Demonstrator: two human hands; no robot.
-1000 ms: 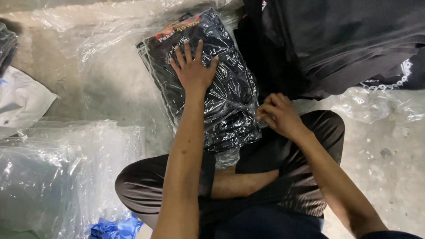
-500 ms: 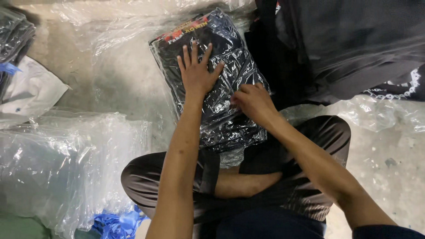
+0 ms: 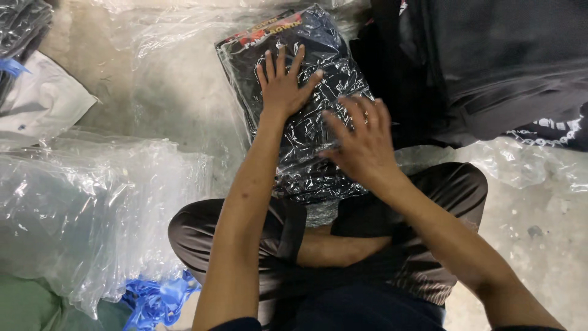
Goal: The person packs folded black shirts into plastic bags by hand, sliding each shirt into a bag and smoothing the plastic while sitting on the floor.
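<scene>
A folded black garment in a clear shiny plastic bag [image 3: 318, 153] lies on the floor in front of my crossed legs. My left hand [image 3: 283, 86] rests flat on its upper half, fingers spread. My right hand [image 3: 361, 141] lies over the bag's right middle part, fingers apart and slightly blurred. Neither hand grips anything.
A stack of clear empty plastic bags [image 3: 79, 208] lies at the left. A pile of black garments [image 3: 490, 67] fills the upper right. Blue plastic [image 3: 156, 300] sits near my left knee. A white packet [image 3: 43, 104] and more bagged garments [image 3: 21, 21] are at far left.
My right hand has moved from the bag's right edge up onto its surface, sweeping leftward and upward. The left hand stays pressed on the bag.
</scene>
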